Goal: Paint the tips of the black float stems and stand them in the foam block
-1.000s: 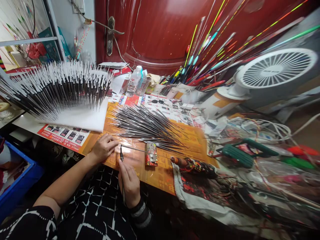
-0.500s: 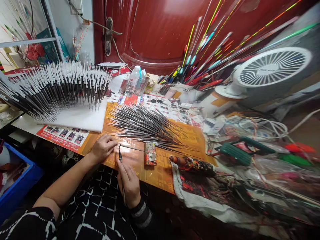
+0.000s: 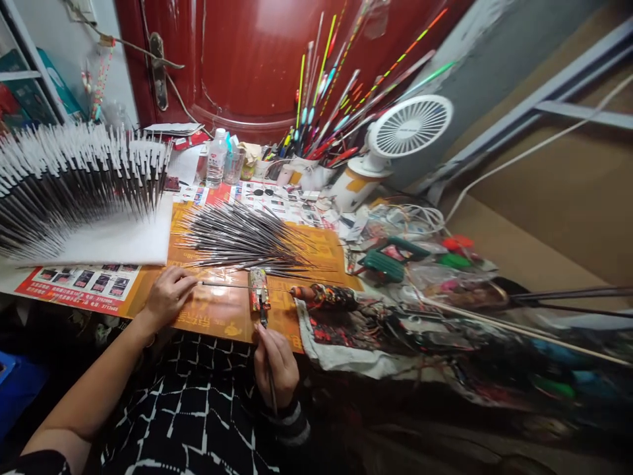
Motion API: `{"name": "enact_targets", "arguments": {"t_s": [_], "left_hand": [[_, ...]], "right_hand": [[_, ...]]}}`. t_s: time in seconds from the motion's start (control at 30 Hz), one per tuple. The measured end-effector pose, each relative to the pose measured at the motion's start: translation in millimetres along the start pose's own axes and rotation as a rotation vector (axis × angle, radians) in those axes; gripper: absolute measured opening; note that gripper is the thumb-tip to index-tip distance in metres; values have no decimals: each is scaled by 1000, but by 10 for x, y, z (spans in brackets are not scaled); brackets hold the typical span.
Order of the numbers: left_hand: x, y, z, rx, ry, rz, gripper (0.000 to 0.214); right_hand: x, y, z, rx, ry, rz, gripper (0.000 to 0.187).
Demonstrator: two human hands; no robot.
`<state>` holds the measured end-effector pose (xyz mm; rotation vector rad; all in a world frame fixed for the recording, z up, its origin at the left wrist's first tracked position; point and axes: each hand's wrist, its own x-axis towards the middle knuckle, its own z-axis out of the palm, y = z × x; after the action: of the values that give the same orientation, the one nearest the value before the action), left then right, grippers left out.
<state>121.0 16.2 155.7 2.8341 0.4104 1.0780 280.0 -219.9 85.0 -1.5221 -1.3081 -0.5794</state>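
Near the frame's centre, your left hand (image 3: pixel 171 297) pinches the near end of a slim dark rod (image 3: pixel 227 285) running rightward across a small paint-smeared block (image 3: pixel 258 290); your right hand (image 3: pixel 275 363) grips a brush (image 3: pixel 264 321) between thumb and fingers, its tip at the block's lower edge, though whether they touch is hard to tell. At upper centre, a white cup (image 3: pixel 309 175) holds upright coloured sticks (image 3: pixel 300 92), with a labelled plastic bottle (image 3: pixel 216 161) and a clear glass (image 3: pixel 233 168) to its left. At left, a white foam slab (image 3: pixel 154 243) carries rows of white-ended dark sticks (image 3: pixel 123 178). A blue bin (image 3: pixel 22 402) sits lower left.
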Motion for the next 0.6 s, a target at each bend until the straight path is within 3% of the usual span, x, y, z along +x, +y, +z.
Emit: {"name": "enact_targets", "arguments": {"t_s": [0.33, 0.6], "left_hand": [[24, -10, -11, 21, -26, 1, 19], [16, -23, -1, 22, -15, 2, 19]], "right_hand": [[43, -17, 53, -19, -68, -1, 63], [78, -47, 97, -77, -48, 0, 64]]}}
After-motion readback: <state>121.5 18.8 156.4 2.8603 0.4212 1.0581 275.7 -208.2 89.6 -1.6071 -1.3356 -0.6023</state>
